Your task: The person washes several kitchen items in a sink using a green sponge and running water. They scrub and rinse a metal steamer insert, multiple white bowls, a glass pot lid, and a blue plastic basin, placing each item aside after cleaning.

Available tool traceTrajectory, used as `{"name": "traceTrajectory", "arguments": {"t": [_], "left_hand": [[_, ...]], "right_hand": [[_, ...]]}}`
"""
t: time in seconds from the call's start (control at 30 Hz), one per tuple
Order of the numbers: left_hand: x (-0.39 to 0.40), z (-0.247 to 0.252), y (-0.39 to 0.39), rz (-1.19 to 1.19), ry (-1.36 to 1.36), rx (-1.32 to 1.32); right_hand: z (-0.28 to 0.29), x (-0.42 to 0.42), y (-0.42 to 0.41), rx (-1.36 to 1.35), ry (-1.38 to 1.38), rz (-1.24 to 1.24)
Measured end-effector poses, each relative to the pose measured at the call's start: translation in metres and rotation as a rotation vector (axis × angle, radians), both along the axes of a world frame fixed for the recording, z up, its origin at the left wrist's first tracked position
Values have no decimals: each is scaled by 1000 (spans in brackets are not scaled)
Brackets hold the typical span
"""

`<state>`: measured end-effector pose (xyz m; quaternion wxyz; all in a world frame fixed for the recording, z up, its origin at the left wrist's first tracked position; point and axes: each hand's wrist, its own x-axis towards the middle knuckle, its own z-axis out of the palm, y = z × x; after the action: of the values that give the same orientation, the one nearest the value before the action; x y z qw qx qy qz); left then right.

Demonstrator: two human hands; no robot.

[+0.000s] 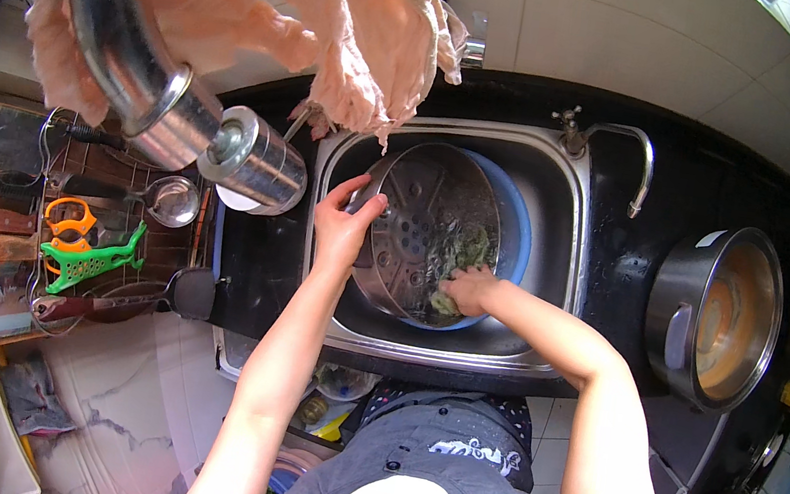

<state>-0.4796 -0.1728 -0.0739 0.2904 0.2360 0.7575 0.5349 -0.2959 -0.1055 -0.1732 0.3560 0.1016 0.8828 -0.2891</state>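
A stainless steel steamer pot with a perforated base (415, 208) lies tilted on its side in a blue plastic basin (517, 211) within the sink (542, 328). My left hand (346, 217) grips it at its left side, thumb over the rim and fingers around the side handle. Inside the pot, near its lower right wall, my right hand (471, 289) presses down on a crumpled greenish scrubbing cloth or mesh (472, 246). Water glistens around the cloth; parts of the right fingers are hidden by it.
A curved faucet (643, 153) stands at the sink's back right corner. On the right counter is a large steel pot (666, 308). A chrome pipe fitting (178, 118) and a hanging pink cloth (371, 39) loom upper left. Knives, a ladle (174, 201) and a green strainer (98, 258) hang at left.
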Motion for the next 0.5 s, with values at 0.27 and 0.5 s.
{"name": "traceTrajectory", "arguments": {"t": [0.27, 0.5], "left_hand": [[7, 3, 4, 3, -17, 42], [4, 3, 3, -52, -14, 49]], "right_hand": [[20, -54, -32, -880, 522, -488], [56, -109, 18, -1565, 955, -1306]]}}
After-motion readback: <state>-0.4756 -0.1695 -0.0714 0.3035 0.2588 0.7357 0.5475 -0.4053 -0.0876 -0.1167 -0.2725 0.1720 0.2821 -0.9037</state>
